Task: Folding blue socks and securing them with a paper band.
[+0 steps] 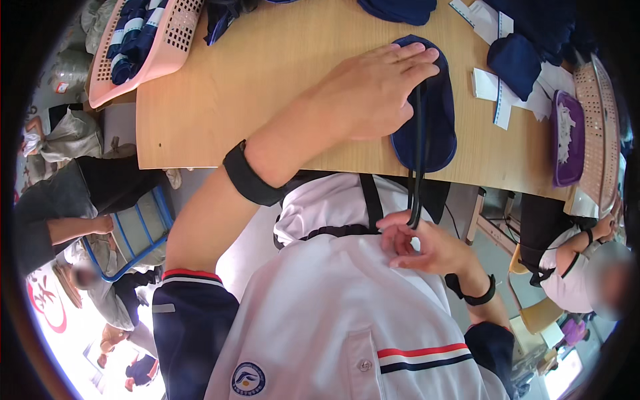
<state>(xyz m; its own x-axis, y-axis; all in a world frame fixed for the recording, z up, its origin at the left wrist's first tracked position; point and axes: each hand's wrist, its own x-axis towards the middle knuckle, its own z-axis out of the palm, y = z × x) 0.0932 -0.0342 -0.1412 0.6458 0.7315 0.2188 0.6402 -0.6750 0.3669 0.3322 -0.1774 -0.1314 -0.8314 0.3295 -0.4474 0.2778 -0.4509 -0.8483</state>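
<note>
While your flat left hand (377, 90) presses navy cloth (440, 130) and your right hand (430, 247) hooks black cord (419, 150), baskets (181, 30) and paper slips (485, 85) flank them.

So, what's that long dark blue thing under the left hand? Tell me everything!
It looks like a navy eye mask: apparently cloth, long, round-ended, lying flat by the near edge of the table, one end toward the person. The left hand rests on its far half. Black cords stretch over it to the right hand.
</note>
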